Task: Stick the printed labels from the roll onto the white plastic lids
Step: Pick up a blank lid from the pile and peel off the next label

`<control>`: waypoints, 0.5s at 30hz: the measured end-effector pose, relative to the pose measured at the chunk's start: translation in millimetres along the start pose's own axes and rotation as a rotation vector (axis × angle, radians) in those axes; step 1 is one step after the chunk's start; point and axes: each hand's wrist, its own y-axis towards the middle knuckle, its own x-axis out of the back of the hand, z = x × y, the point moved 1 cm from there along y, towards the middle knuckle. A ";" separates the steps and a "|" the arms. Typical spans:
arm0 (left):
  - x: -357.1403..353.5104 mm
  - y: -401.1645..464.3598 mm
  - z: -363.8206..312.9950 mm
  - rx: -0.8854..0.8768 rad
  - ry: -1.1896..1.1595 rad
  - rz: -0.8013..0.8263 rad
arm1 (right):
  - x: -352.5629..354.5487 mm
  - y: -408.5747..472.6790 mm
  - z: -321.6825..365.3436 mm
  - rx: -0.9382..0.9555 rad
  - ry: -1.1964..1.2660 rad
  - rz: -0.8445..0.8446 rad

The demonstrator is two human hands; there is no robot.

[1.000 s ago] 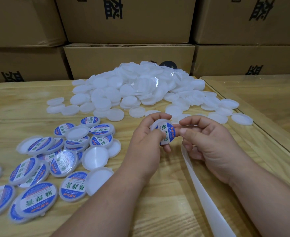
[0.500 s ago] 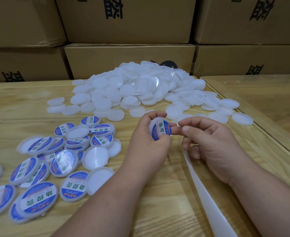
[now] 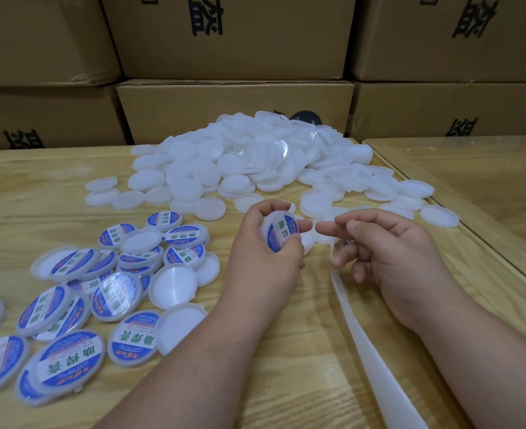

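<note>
Backing strip point(image 3: 376, 363) cut off below; roll unseen; black object point(image 3: 305, 118) possibly hidden roll.

A packing or warehouse workroom. Stacked brown cardboard cartons point(image 3: 234, 35), each bearing large black printed characters, are filling the whole background from 10 o'clock to 2 o'clock, rising in at least two tiers directly behind the bench. A light wooden table point(image 3: 38, 181) is serving as the work surface; a second tabletop point(image 3: 472, 168) is adjoining it at 2 o'clock. Bulk stock is lying loose on the wood: a heap of plain white lids point(image 3: 240, 159) at 12 o'clock and a spread of labelled lids point(image 3: 69, 320) at 8 o'clock, indicating batch hand-labelling of goods.
</note>
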 end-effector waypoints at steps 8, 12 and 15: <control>1.2 0.2 -4.7 0.113 -0.137 -0.002 | 6.5 6.2 -6.1 0.003 0.006 -0.095; 0.6 1.4 -6.6 0.167 -0.324 -0.043 | 4.7 7.3 -6.7 0.002 0.019 -0.103; -0.6 3.0 -4.8 0.152 -0.311 -0.064 | 4.2 7.1 -6.5 0.002 0.022 -0.100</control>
